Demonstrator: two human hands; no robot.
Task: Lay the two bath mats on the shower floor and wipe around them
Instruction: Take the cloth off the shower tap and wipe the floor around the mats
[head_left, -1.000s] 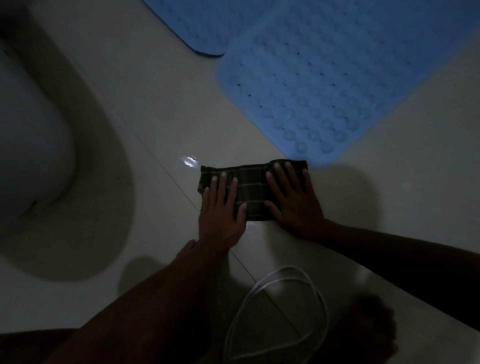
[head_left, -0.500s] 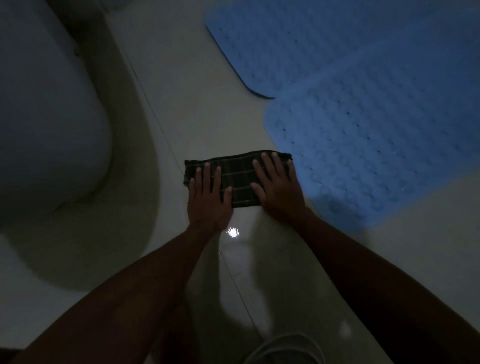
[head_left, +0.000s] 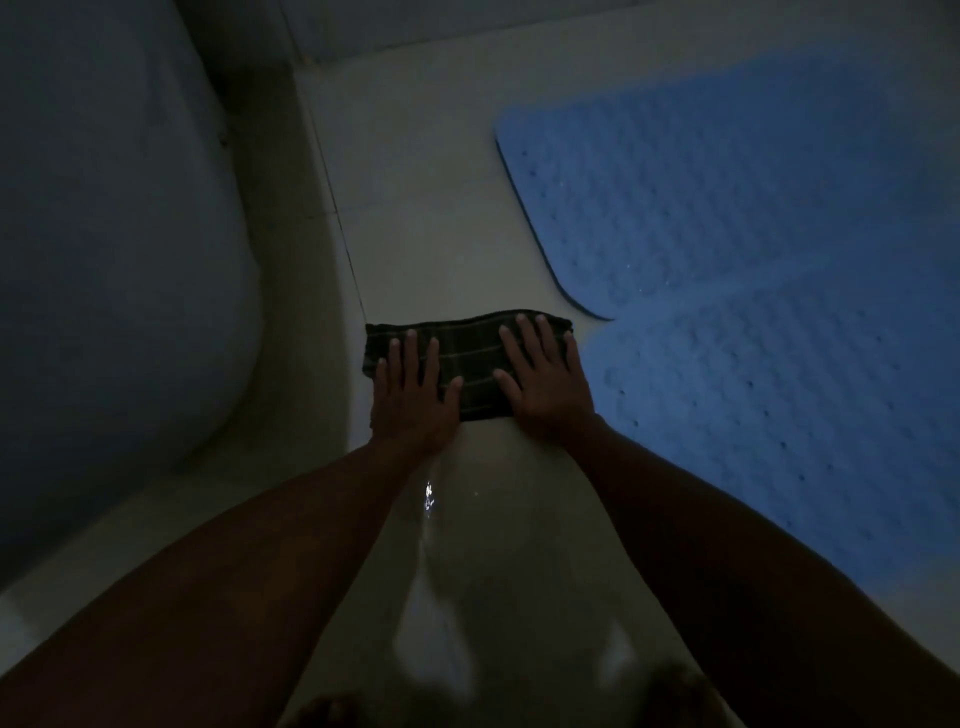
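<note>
A: Where does the single head view look from?

B: From above, worn on the person's head, tilted steeply down at the tiled floor (head_left: 441, 208), close enough that both forearms fill the lower frame.

A: Which way does it face?

B: Forward, toward the far wall; the dim light makes that upper edge hard to read.
</note>
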